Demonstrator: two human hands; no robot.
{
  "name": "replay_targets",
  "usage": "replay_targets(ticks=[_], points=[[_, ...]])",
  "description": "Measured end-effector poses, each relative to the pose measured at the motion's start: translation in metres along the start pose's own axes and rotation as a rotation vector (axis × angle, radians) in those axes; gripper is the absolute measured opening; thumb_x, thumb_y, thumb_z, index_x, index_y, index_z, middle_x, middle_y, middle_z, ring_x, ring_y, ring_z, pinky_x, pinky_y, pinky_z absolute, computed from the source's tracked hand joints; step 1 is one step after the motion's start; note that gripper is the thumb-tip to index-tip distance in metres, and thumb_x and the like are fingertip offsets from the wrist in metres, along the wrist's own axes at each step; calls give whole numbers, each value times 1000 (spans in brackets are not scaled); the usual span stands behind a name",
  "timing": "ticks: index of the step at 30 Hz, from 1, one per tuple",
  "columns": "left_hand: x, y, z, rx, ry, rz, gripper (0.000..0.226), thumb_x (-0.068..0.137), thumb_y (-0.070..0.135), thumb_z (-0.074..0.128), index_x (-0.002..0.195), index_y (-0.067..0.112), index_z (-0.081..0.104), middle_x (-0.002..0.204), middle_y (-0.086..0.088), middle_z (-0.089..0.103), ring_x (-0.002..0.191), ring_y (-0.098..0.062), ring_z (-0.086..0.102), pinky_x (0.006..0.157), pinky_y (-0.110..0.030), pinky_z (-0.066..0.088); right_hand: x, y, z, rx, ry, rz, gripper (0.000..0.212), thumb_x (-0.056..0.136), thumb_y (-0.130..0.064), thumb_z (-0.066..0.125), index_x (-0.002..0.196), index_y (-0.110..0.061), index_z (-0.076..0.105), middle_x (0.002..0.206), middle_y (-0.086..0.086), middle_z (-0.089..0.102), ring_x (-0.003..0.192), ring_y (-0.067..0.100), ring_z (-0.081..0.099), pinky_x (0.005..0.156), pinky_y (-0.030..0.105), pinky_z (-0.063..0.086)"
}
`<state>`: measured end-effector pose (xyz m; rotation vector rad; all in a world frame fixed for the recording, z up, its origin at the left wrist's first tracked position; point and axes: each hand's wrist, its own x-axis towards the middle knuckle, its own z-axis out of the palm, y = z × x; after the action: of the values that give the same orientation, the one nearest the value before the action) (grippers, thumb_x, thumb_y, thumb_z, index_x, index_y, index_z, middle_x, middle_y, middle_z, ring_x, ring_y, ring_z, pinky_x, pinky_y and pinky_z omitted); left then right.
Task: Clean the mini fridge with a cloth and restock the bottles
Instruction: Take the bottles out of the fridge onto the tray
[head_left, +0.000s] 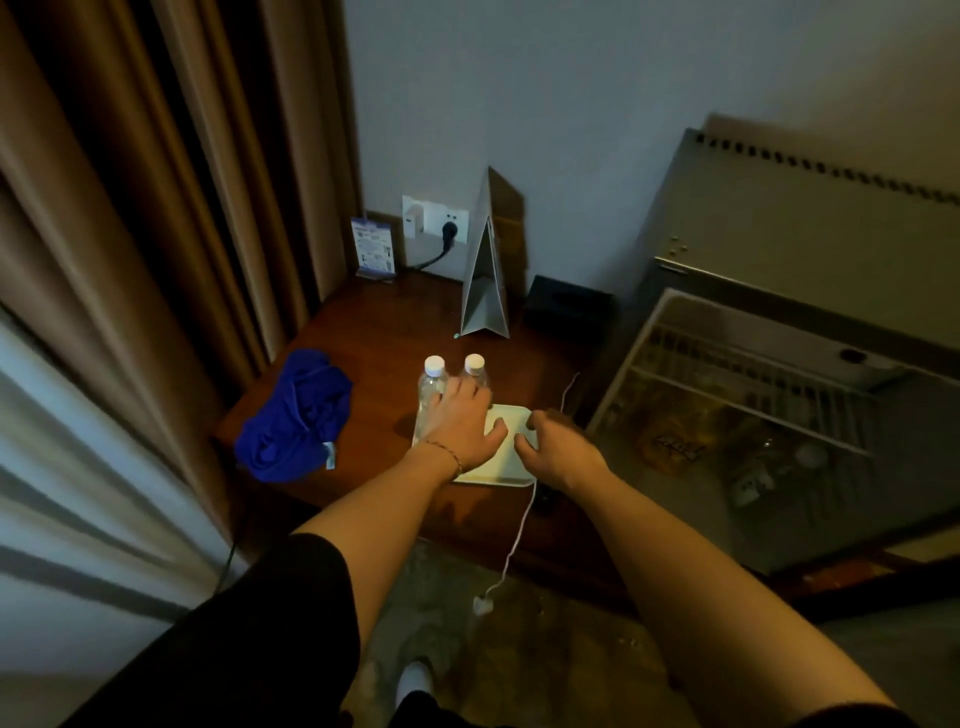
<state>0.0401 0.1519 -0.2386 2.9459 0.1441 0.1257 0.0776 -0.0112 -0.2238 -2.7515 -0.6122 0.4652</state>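
While both hands hover at the table: head view only
Left hand (460, 423): fingers spread and straight, laid across the two bottles (432, 387), grasping nothing
Right hand (553, 447): fingers loosely curled over the white pad (506, 444), holding nothing
Cloth (296, 415): blue, crumpled, well left of the left hand, near the table (374, 332) edge
Mini fridge (753, 405): door open, right of the right hand, wire shelves showing
Risk: likely tipping a bottle with a flat push, upright and close together
Risk: snagging the white cable (519, 530) beside the right wrist, dragging the pad off
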Motion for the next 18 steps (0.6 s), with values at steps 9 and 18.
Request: replay_targets(ticks=[9,18], points=[[-60,121,2,-103,-153,12,47,95,49,49,124,13,54,127,-11,51,119,-28,46,96,-44,47,-122,99,-31,-75,117,10,40,101,-42,48,124,-10,54,123,14,54,108,33,57,85,40,47],[-81,229,3,-146,-143,115,48,94,49,53,124,12,53,124,-11,50,120,-30,46,97,-46,45,-189,175,-54,-59,224,125,46,102,-44,46,132,-10,50,130,13,48,109,33,56,84,45,51]])
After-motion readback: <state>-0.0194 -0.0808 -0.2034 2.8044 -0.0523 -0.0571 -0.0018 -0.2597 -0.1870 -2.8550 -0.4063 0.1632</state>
